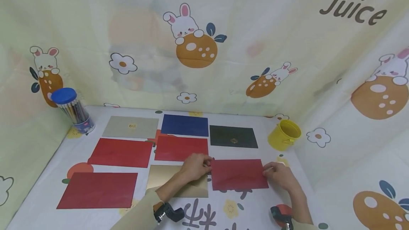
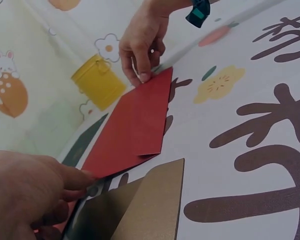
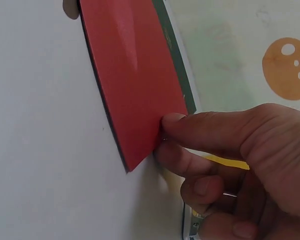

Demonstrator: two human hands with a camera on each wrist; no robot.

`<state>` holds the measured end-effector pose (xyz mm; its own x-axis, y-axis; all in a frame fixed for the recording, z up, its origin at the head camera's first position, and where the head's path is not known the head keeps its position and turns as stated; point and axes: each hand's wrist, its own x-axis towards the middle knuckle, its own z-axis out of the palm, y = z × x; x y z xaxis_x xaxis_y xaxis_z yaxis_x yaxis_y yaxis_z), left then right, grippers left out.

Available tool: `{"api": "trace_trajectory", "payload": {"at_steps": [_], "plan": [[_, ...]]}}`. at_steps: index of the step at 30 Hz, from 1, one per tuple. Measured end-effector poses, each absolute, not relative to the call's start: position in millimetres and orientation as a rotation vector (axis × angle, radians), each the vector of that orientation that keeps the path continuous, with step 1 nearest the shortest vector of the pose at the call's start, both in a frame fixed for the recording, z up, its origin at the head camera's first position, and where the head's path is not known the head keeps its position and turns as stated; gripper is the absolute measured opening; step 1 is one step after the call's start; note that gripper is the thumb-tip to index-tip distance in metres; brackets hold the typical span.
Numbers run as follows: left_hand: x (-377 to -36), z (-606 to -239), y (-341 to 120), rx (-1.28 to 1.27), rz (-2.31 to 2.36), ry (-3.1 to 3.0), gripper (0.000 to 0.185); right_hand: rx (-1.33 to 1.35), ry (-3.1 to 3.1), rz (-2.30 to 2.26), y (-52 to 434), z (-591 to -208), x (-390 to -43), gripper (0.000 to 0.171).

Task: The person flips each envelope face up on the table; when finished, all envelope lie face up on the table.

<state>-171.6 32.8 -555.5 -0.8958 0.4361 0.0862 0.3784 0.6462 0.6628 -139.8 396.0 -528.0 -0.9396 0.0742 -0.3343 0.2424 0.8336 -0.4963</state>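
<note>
Both hands hold a red envelope at the near right of the cloth in the head view. My left hand has its fingertips at the upper left corner, pinching the edge. At the opposite short side, my right hand pinches the edge; the right wrist view shows its thumb on top and the index finger beneath. Under the left forearm lies a gold envelope, partly hidden. Just behind the held envelope is a dark green envelope with a small gold emblem.
Grey and blue envelopes lie along the back. More red envelopes lie at the middle and left. A blue-lidded jar of pencils stands back left, a yellow bucket back right. Printed curtains enclose the table.
</note>
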Motion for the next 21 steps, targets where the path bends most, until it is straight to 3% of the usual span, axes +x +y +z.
{"api": "trace_trajectory", "payload": {"at_steps": [21], "plan": [[-168.9,-552.4,38.1,0.658,1.099,2.703,0.031,0.283,2.658,-0.743,395.0,-523.2,-140.5,0.026]]}}
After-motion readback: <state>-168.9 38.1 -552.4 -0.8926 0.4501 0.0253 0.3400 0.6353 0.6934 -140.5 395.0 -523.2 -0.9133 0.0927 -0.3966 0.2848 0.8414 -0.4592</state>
